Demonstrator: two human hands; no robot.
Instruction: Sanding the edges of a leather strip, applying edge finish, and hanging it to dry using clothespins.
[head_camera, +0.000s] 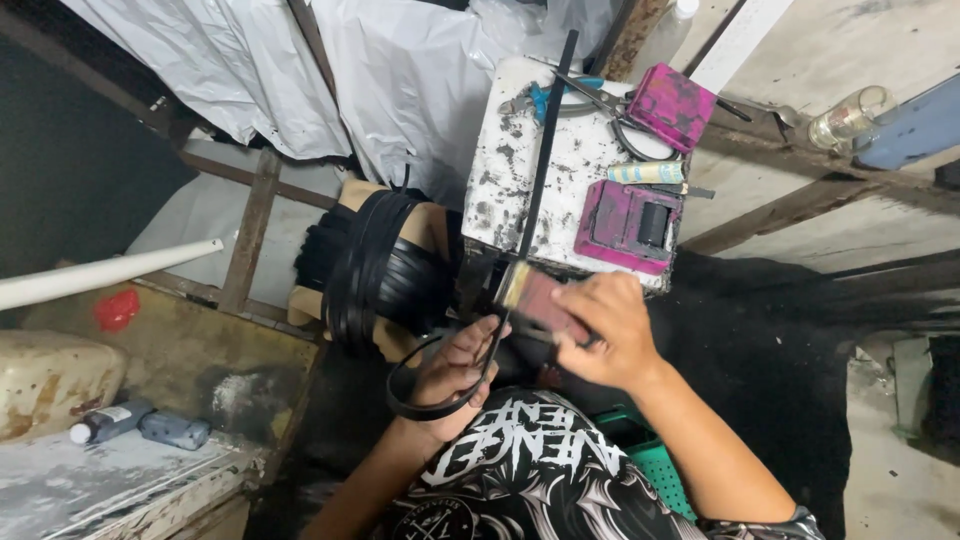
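My left hand (450, 372) holds a long black strap (545, 150) that loops under the hand and runs up across the stained white block (510, 160). My right hand (605, 330) grips a brush with a reddish handle (535, 295) and presses it against the strap at the block's near edge. A magenta-stained open box (628, 225) sits on the block just beyond my right hand.
Pliers with blue handles (560, 95), scissors, a magenta lid (670, 105) and a small tube lie on the block. A bundle of black straps (380, 265) rests to the left. A glass jar (848, 118), bottles (110, 420), a white pipe (100, 275) and plastic sheeting surround.
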